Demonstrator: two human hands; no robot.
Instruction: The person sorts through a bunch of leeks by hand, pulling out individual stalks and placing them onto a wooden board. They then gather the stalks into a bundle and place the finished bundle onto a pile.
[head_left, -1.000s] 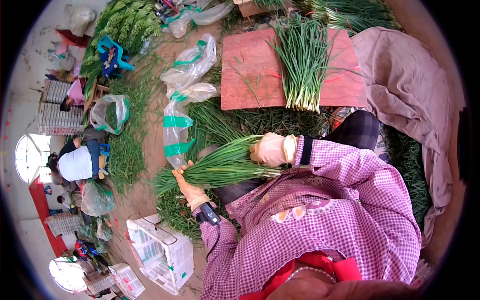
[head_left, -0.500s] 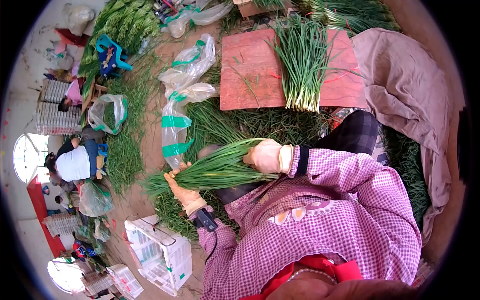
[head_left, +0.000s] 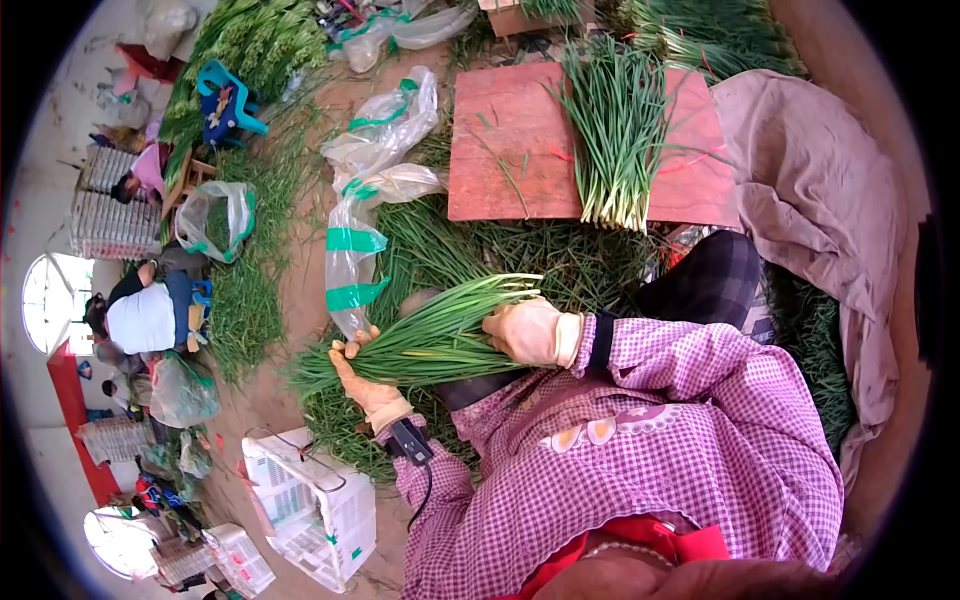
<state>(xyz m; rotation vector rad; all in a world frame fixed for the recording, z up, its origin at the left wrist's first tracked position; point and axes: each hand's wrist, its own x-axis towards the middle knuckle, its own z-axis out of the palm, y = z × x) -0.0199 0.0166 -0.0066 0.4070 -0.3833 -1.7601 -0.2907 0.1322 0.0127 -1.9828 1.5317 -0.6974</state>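
A long loose bunch of green garlic chives (head_left: 430,340) lies across my lap, its leaf tips to the left and its pale stem ends to the right. Wrapped under and around the leafy end is my left hand (head_left: 368,385), in a light glove, with the fingertips showing above the leaves. My right hand (head_left: 530,332), gloved too, is closed at the stem end, and its fingertips are partly hidden against the stalks. Beyond them, a thicker chive bundle (head_left: 618,140) rests on a red board (head_left: 510,150).
Loose chives (head_left: 570,262) cover the floor before me. Clear plastic with green bands (head_left: 352,270) lies to the left, near a white crate (head_left: 315,510). A grey-brown cloth (head_left: 810,190) spreads at the right. Other people (head_left: 150,325) sit farther left, by a blue chair (head_left: 228,105).
My right hand has shifted slightly along the stalks, and the pale stem ends now show above it. The left hand keeps its hold. The whole view has tilted a little.
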